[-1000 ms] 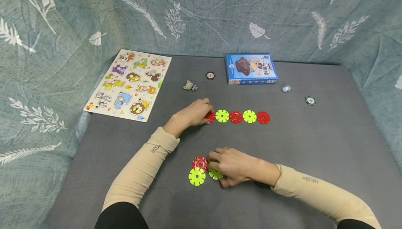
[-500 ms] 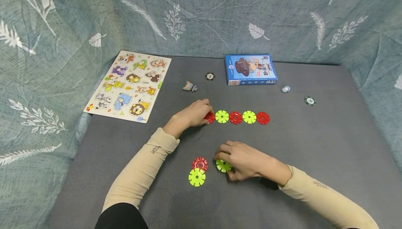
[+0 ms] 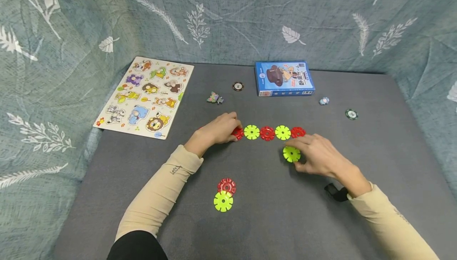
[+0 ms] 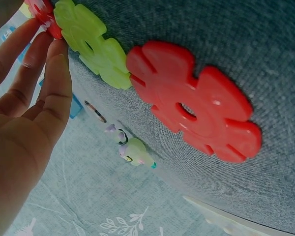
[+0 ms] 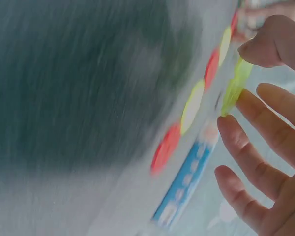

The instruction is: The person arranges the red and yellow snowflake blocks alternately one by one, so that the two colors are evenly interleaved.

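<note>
A row of notched plastic interlocking discs lies across the table, red and yellow-green by turns. My left hand (image 3: 217,129) holds a red disc (image 3: 237,134) of the row between thumb and fingers. In the left wrist view a yellow-green disc (image 4: 91,42) and another red disc (image 4: 191,103) continue the row, mostly hidden under that hand in the head view. My right hand (image 3: 317,155) pinches a loose yellow-green disc (image 3: 291,154) by its edge, just in front of the row's right-end red disc (image 3: 298,132). Nearer me, a red disc (image 3: 227,186) and a yellow-green disc (image 3: 223,201) overlap.
An animal puzzle board (image 3: 144,97) lies at the back left and a blue box (image 3: 285,78) at the back. Small things between and beside them are a butterfly figure (image 3: 215,98), a black chip (image 3: 238,86), a green chip (image 3: 351,114) and a blue trinket (image 3: 324,100).
My right hand has carried the yellow-green disc from beside the near pair up and right toward the row's right end. My left hand has stayed on its red disc.
</note>
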`<control>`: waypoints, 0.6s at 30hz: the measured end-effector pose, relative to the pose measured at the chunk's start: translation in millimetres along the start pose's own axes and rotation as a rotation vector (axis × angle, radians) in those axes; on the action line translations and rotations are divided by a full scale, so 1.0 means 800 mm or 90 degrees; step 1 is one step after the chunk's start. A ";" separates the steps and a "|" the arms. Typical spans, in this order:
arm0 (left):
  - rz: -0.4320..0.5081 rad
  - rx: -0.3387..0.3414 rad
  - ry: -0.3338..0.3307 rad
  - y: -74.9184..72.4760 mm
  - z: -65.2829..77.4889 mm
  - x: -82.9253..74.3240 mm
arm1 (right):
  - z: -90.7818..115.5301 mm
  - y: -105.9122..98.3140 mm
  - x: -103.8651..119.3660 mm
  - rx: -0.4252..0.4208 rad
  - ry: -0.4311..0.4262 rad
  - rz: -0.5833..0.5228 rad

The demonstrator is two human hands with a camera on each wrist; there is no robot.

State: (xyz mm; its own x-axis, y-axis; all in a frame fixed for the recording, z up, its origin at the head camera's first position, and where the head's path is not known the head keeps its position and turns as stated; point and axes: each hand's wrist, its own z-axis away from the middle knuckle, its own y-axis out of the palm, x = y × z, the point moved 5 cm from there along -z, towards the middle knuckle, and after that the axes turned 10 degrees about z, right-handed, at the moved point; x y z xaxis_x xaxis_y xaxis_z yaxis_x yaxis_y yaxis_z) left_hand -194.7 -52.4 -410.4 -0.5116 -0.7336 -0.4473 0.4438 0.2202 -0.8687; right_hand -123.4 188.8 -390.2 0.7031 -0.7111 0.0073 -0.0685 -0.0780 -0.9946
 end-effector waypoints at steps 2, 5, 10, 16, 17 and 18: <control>-0.001 0.001 -0.001 0.000 0.000 0.000 | 0.005 -0.003 -0.021 0.007 0.043 0.014; 0.000 0.001 -0.002 0.000 0.000 0.000 | 0.011 -0.005 -0.050 0.023 0.096 0.037; 0.002 0.004 -0.007 -0.001 0.000 -0.001 | 0.016 0.001 -0.090 0.069 0.154 0.052; 0.001 -0.001 -0.001 -0.001 0.000 -0.001 | 0.014 0.015 -0.113 0.118 0.171 0.023; 0.001 -0.002 0.000 -0.001 0.000 -0.002 | 0.013 0.017 -0.115 0.124 0.169 0.019; 0.000 -0.003 0.001 -0.001 0.000 -0.002 | 0.012 0.019 -0.117 0.130 0.166 0.016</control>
State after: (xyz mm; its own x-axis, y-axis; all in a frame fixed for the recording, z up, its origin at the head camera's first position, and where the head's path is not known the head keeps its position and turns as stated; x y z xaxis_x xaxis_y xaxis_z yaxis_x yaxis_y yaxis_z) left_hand -194.6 -51.3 -408.9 -0.5130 -0.7327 -0.4473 0.4398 0.2233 -0.8699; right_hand -183.5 260.5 -407.3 0.4960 -0.8682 -0.0172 0.0780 0.0642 -0.9949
